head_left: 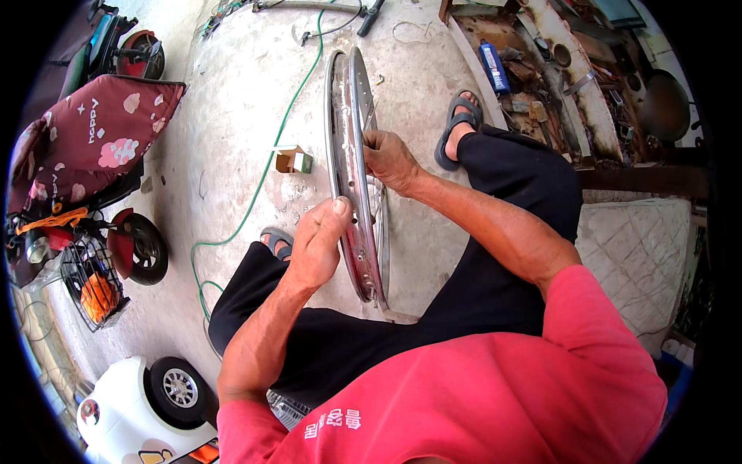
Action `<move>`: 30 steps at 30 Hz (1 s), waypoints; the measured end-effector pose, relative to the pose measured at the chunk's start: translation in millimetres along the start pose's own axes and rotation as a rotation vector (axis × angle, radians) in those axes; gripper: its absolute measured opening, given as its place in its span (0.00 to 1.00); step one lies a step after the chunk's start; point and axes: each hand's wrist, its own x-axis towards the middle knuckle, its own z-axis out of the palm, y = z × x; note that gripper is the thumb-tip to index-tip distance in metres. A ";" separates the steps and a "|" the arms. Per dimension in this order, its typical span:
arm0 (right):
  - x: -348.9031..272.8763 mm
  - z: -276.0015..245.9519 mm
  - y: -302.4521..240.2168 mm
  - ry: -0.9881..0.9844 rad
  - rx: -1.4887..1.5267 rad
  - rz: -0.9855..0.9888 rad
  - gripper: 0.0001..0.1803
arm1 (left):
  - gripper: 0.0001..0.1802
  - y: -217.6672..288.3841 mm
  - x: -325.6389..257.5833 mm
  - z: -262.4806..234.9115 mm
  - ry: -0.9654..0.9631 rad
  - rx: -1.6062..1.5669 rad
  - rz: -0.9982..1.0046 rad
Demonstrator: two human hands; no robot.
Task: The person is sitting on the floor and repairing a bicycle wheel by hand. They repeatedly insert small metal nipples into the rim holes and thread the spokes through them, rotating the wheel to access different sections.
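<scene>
A bare metal wheel rim [358,247] stands upright between my knees, seen nearly edge-on, with spoke holes along its channel and some spokes on its right side. My left hand [319,240] grips the rim's near left edge, thumb laid over the channel. Higher up, my right hand [389,160] is closed at the rim's right side, by the spokes; its fingertips are partly hidden, and whether it pinches a spoke or the rim itself cannot be made out. No tyre is on the rim.
A small open cardboard box [294,161] sits on the concrete beside a green hose [267,166]. To the left stands a scooter with a maroon cover [100,139]; a white toy-like vehicle [127,410] is lower left. A cluttered workbench [541,69] with a blue bottle [495,66] fills the upper right.
</scene>
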 end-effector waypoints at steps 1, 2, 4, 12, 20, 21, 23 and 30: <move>-0.7 -0.2 1.1 0.002 -0.012 0.016 0.22 | 0.32 1.8 -0.2 1.2 0.001 -0.013 0.011; -1.4 1.5 -2.2 0.002 -0.024 0.031 0.22 | 0.32 2.5 -0.9 1.6 0.003 -0.025 0.021; -3.8 5.5 -9.8 0.021 -0.068 0.024 0.23 | 0.32 -5.8 -2.1 0.5 0.042 -0.099 0.009; -8.5 8.0 -10.6 0.033 -0.118 -0.040 0.27 | 0.32 -3.2 0.8 1.2 0.055 -0.133 0.008; -10.8 10.1 -7.5 0.036 -0.065 -0.051 0.28 | 0.32 -1.7 1.6 1.9 0.004 -0.076 0.002; -10.1 9.5 -6.0 0.032 -0.047 -0.054 0.27 | 0.32 -2.3 1.6 1.4 0.001 -0.065 -0.003; -11.2 10.0 -7.1 0.030 -0.059 -0.050 0.27 | 0.32 -1.9 0.7 0.9 0.001 -0.068 -0.006; -7.6 6.8 0.5 0.044 -0.154 -0.042 0.27 | 0.31 -8.4 0.7 0.2 0.012 -0.071 0.001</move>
